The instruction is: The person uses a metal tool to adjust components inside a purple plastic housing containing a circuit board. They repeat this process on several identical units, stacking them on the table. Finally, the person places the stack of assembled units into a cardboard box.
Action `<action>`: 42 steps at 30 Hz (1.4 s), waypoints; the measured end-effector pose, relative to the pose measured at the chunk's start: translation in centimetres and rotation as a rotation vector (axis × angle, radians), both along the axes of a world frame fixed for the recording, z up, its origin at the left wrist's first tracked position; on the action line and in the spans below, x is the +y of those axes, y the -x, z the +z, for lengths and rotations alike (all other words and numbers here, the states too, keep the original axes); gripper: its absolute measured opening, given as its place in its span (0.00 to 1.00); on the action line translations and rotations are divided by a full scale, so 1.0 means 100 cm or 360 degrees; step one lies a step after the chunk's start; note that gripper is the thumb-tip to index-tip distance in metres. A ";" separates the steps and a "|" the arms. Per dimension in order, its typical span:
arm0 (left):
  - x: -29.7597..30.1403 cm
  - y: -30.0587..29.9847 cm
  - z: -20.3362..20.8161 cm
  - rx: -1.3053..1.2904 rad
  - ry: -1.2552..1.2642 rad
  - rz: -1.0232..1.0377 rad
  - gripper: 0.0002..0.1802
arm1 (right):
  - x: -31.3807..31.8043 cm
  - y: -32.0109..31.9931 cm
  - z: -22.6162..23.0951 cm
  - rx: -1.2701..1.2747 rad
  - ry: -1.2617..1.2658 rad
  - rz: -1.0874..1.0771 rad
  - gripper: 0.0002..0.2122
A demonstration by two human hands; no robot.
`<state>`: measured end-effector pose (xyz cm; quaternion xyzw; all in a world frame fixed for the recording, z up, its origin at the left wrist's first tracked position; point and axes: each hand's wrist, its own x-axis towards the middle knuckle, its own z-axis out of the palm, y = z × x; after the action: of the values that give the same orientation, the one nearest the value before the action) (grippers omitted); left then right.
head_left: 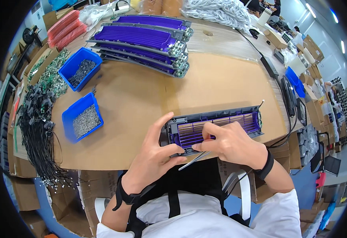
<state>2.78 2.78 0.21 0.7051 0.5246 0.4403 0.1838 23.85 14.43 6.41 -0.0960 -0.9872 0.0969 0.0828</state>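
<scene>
A long dark grey plastic housing point(209, 115) with a slatted purple inside lies near the table's front edge. My left hand point(151, 150) is closed round its left end, the index finger at the far corner and the thumb on the near edge. Over the near edge, my right hand point(231, 142) is closed in a pinch beside the left thumb. Whatever sits between those fingertips is hidden. A thin grey double strand point(194, 161), perhaps a cable, sticks out below the right fingers. At the housing's right end a small green circuit board point(260, 119) shows, with a thin dark wire point(262, 104) rising near it.
Stacked purple-and-grey housings point(137, 37) stand at the back. To the left are a blue bin of dark parts point(71, 82), a blue bin of screws point(68, 126) and bundled black cables point(36, 131). Brown cardboard point(126, 95) covers the table. A power adapter point(269, 67) lies at the right.
</scene>
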 end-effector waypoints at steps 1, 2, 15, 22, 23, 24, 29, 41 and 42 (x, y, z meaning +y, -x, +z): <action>0.000 0.000 0.000 -0.0001 -0.0005 -0.0010 0.12 | 0.002 -0.002 -0.003 0.0051 0.0008 0.0018 0.17; 0.000 0.000 0.000 -0.0001 -0.0007 -0.0012 0.12 | 0.004 -0.002 -0.004 0.0103 0.0020 0.0044 0.16; -0.001 -0.002 0.000 -0.0006 -0.0018 -0.0015 0.10 | -0.003 -0.005 -0.002 -0.0006 -0.0343 0.0113 0.12; -0.001 -0.001 0.002 0.0056 -0.0048 -0.0001 0.08 | 0.002 -0.019 0.014 -0.0096 -0.0083 -0.0024 0.14; -0.001 -0.001 0.001 0.0028 -0.0023 -0.0004 0.08 | 0.006 -0.022 0.012 -0.0089 -0.0055 -0.0022 0.15; -0.001 -0.001 0.001 0.0001 0.0001 -0.0018 0.08 | 0.009 -0.025 0.010 -0.0082 -0.0029 -0.0030 0.16; 0.001 0.006 0.004 0.0065 0.0040 -0.0058 0.11 | 0.009 -0.023 0.005 -0.0058 -0.0025 0.0000 0.13; -0.002 -0.025 0.007 0.0260 -0.0316 0.0401 0.18 | -0.017 0.010 -0.006 -0.0108 -0.0144 -0.0177 0.18; -0.001 -0.023 0.004 0.0237 -0.0301 0.0385 0.18 | -0.017 0.009 -0.005 -0.0108 -0.0159 -0.0188 0.18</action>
<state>5.12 2.68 0.56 0.6815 0.5740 0.4533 0.0228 22.90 12.75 5.88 -0.1530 -0.9856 0.0394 0.0596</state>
